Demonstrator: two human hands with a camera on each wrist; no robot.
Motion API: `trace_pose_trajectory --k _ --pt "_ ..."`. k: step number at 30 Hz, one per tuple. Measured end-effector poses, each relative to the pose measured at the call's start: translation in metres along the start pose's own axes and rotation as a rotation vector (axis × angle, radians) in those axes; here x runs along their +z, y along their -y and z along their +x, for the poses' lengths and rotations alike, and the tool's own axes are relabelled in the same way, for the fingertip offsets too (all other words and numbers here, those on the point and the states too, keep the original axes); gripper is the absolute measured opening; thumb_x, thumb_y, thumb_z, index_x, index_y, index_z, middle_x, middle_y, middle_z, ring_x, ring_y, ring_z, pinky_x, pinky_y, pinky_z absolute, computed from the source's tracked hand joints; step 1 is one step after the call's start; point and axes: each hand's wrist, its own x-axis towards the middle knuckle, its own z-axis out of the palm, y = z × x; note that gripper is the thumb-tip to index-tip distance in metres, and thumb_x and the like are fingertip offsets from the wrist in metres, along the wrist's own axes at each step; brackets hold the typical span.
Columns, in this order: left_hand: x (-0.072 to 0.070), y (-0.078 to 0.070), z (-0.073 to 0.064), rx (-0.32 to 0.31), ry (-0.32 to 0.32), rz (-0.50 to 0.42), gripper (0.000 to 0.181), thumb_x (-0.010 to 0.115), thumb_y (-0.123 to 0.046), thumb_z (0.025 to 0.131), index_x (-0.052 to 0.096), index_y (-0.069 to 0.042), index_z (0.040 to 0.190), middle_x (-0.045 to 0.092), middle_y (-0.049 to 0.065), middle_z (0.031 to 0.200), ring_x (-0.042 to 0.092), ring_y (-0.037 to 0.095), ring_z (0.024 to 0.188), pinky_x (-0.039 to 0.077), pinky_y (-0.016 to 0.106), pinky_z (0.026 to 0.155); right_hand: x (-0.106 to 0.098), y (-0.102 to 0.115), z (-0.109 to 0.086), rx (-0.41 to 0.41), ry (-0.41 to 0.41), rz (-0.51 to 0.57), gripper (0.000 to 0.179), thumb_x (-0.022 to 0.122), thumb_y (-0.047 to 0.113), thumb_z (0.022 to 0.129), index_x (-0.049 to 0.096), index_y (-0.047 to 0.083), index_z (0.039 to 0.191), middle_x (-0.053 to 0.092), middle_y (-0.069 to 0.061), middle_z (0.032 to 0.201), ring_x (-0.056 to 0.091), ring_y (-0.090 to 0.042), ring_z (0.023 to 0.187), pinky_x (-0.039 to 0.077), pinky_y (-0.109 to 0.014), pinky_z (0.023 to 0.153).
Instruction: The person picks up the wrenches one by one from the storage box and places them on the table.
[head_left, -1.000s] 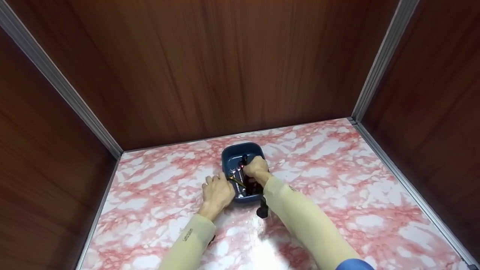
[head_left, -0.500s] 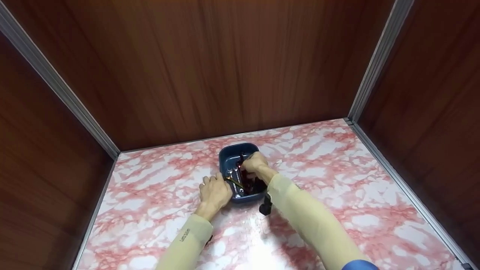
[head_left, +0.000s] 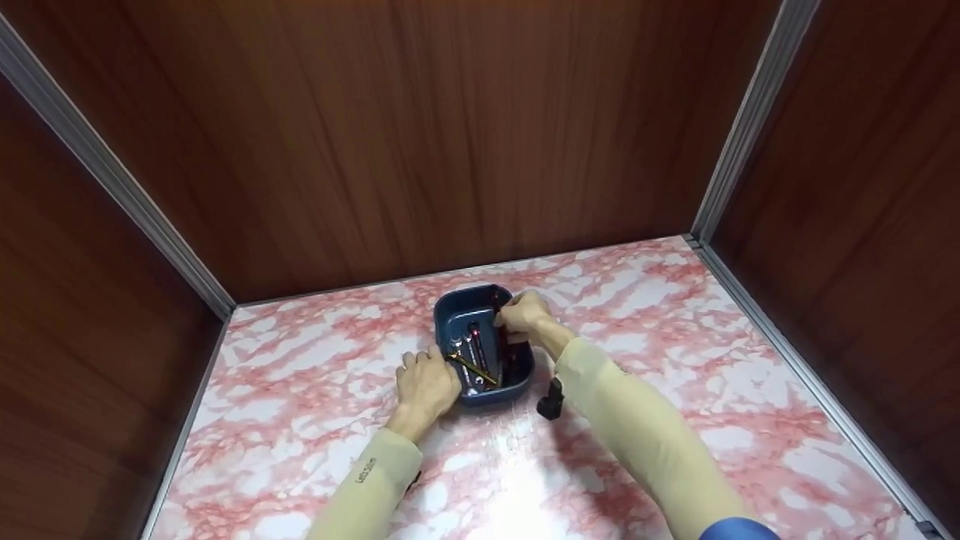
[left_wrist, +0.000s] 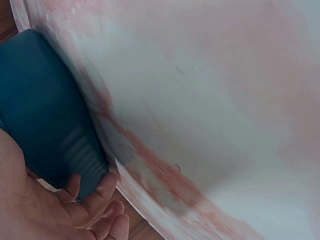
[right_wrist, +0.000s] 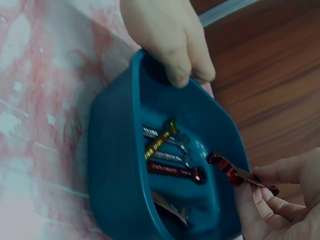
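Observation:
A deep blue plastic bin [head_left: 489, 400] stands on the table. My left hand [head_left: 426, 384] grips its left side, with the thumb over the rim in the right wrist view. Along the bin's right side, my right hand [head_left: 525, 315] pinches a shiny red wrench [right_wrist: 226, 168] between thumb and fingers, tilted over the inside. Part of that wrench is hidden by the fingers. On the bin floor lie a gold wrench [right_wrist: 161, 141], silver wrenches [right_wrist: 169, 157] and another red wrench [right_wrist: 176, 171]. A flat coppery piece [right_wrist: 169, 208] lies near the wall closest to the camera.
The table [head_left: 675, 360] has a red and white marbled top. Brown wood-grain panels [head_left: 450, 150] with grey metal edging rise at the back and on both sides. A small black device [head_left: 551, 400] hangs below the right wrist.
My right hand has shifted right and toward the bin's far right rim, bringing the red wrench with it. More of the wrenches inside show now. The left hand keeps its grip on the bin.

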Motion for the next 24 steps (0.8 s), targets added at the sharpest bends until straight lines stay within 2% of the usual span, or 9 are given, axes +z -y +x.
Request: trace_pose_trajectory --k 7,14,18,21,24 --pt "0.001 0.001 0.0 0.016 -0.022 0.019 0.037 0.055 -0.028 0.108 0.065 0.004 0.124 0.073 0.029 0.118 0.062 0.047 0.113 0.055 0.062 0.097 -0.026 -0.003 0.003 -0.006 -0.019 -0.017 0.016 0.077 -0.001 0.088 0.071 0.002 0.102 0.069 -0.006 0.088 0.071 -0.016 0.078 0.071 -0.041 0.084" --pt "0.001 0.002 -0.001 0.014 -0.015 0.012 0.038 0.054 -0.028 0.109 0.064 0.004 0.126 0.072 0.029 0.119 0.062 0.047 0.113 0.054 0.063 0.097 -0.047 -0.013 0.009 -0.008 -0.053 -0.041 0.014 0.077 0.001 0.088 0.077 0.002 0.101 0.07 -0.001 0.083 0.07 -0.013 0.076 0.068 -0.052 0.1" --pt "0.0 0.002 0.0 0.01 -0.011 0.008 0.038 0.053 -0.028 0.108 0.064 0.004 0.127 0.072 0.029 0.121 0.062 0.047 0.114 0.054 0.063 0.098 -0.054 -0.019 0.012 0.003 -0.066 -0.058 0.011 0.078 0.003 0.088 0.077 0.004 0.099 0.071 0.001 0.081 0.07 -0.011 0.074 0.066 -0.055 0.104" --pt "0.0 0.002 0.0 0.011 -0.003 0.004 0.038 0.053 -0.028 0.109 0.063 0.004 0.127 0.072 0.028 0.121 0.061 0.047 0.114 0.054 0.063 0.099 -0.059 -0.023 0.014 0.018 -0.075 -0.062 0.011 0.078 0.004 0.09 0.077 0.004 0.101 0.071 0.0 0.081 0.07 -0.011 0.073 0.066 -0.055 0.103" --pt "0.0 0.002 0.0 0.016 -0.001 -0.002 0.037 0.053 -0.027 0.108 0.063 0.003 0.125 0.072 0.028 0.12 0.061 0.046 0.113 0.054 0.063 0.098 -0.063 -0.028 0.016 0.03 -0.079 -0.071 0.015 0.079 0.004 0.091 0.077 0.001 0.106 0.07 -0.002 0.086 0.069 -0.012 0.073 0.069 -0.05 0.096"
